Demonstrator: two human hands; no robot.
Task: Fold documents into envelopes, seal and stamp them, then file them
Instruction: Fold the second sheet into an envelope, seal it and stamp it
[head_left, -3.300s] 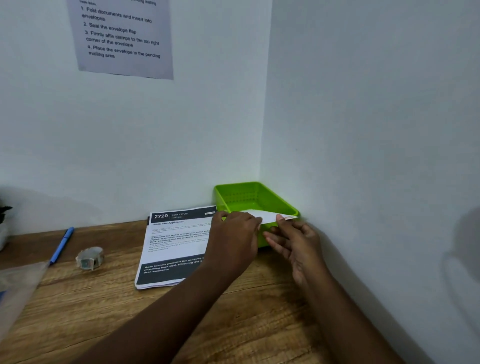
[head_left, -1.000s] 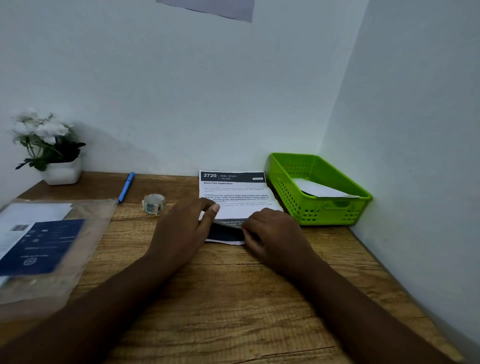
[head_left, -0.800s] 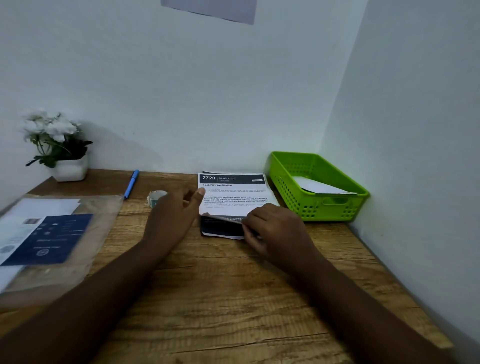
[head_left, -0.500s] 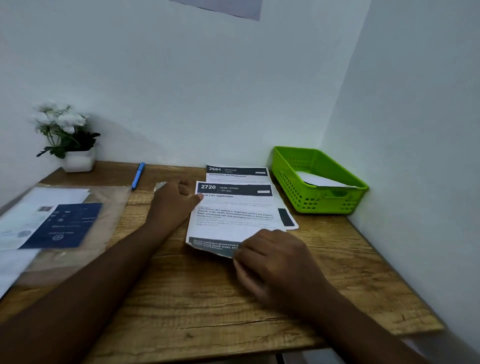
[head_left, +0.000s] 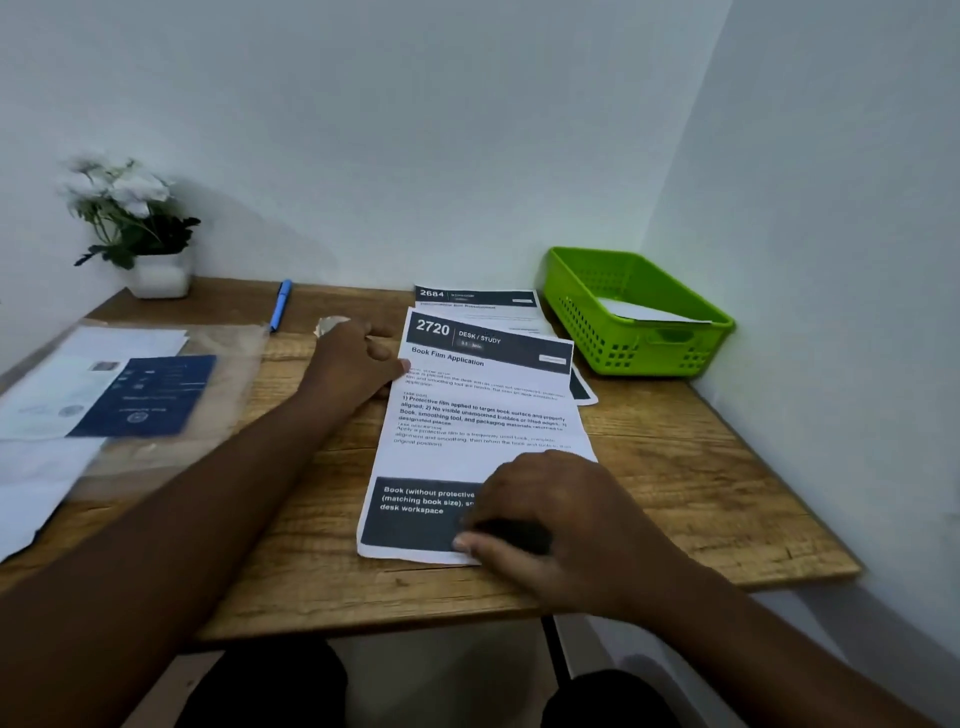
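A printed document headed 2720 (head_left: 467, 447) lies flat on the wooden desk, pulled toward the near edge. My right hand (head_left: 561, 525) covers its lower right corner, fingers curled and thumb pinching the bottom edge. My left hand (head_left: 353, 364) rests on the desk with its fingertips touching the sheet's upper left edge. Another sheet headed 2684 (head_left: 475, 301) lies behind, partly covered by the first. A green basket (head_left: 644, 353) in the back right corner holds a white envelope (head_left: 644, 313).
A clear plastic bag (head_left: 130, 389) with white and dark blue papers lies at the left. A blue pen (head_left: 280, 304) and a small roll (head_left: 327, 325) sit behind my left hand. A potted white flower (head_left: 135, 223) stands at the back left. Walls close the back and right.
The envelope was left in the basket. My right hand has slid the 2720 sheet off the stack toward me, uncovering the 2684 sheet. My left hand stayed by the sheet's upper left edge.
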